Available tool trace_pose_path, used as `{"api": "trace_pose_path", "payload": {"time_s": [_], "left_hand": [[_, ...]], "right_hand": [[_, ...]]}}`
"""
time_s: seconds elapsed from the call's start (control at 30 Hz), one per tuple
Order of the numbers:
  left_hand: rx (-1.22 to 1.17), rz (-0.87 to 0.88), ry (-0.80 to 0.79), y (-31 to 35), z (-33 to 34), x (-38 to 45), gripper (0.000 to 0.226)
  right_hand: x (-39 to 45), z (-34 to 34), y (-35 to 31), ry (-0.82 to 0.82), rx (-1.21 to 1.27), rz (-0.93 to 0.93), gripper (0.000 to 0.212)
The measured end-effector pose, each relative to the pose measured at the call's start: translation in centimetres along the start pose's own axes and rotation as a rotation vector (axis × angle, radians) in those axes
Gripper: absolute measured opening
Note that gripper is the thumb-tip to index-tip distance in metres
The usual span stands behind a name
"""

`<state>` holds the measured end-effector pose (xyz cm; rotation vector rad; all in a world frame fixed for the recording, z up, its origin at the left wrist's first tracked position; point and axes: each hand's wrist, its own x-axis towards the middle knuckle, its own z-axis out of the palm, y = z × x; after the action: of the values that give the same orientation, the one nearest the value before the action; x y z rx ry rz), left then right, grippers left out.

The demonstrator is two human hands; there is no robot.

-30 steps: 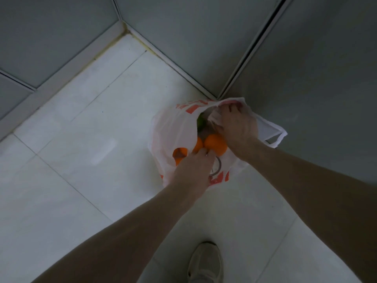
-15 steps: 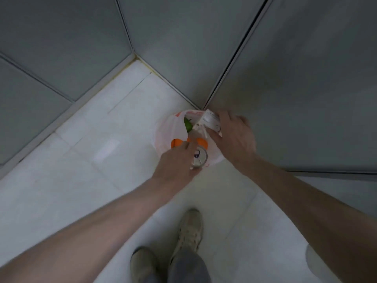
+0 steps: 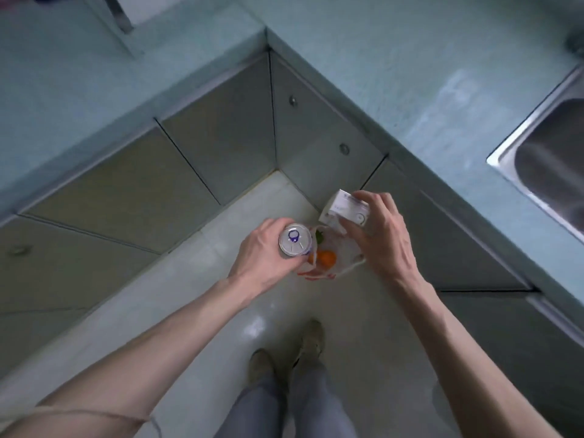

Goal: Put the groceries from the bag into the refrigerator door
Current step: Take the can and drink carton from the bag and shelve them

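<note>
Two items were held above the bag (image 3: 347,248) on the floor, the left hand (image 3: 262,257) wrapped around an upright can (image 3: 295,240), the right hand (image 3: 384,235) clasping a small carton (image 3: 344,207), probably so both could go to the refrigerator together.

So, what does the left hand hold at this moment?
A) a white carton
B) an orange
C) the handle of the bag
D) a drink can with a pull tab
D: the left hand grips a can whose round silver top with a pull tab faces the camera.
</note>
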<state>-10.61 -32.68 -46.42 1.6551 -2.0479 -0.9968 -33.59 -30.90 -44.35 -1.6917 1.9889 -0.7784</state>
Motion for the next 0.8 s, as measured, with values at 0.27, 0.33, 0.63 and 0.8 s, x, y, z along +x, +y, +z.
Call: {"api": "trace_pose_path", "payload": {"time_s": [0.27,0.33,0.63,0.8], "left_hand": [[-0.287,-0.035,0.303,7.4,-13.8,-8.3,0.062],[-0.377,-0.028,0.372,8.8,-16.6,-10.3,0.058],[-0.535,-0.132,0.682,12.5,-24.4,-19.9,0.045],[-0.557,-0.237,0.864,12.6,-25.7,-26.2,0.047]], "right_hand": [[-4.4,-9.7,-15.6,0.010,0.393,0.033,0.061],[-5.4,-10.8,-18.0,-0.020,0.549,0.026,0.051],[-5.8,-13.1,-25.9,-0.306,0.766,-0.155,0.033],[-6.2,-12.0,-29.4,-0.463,0.806,-0.253,0.034]]}}
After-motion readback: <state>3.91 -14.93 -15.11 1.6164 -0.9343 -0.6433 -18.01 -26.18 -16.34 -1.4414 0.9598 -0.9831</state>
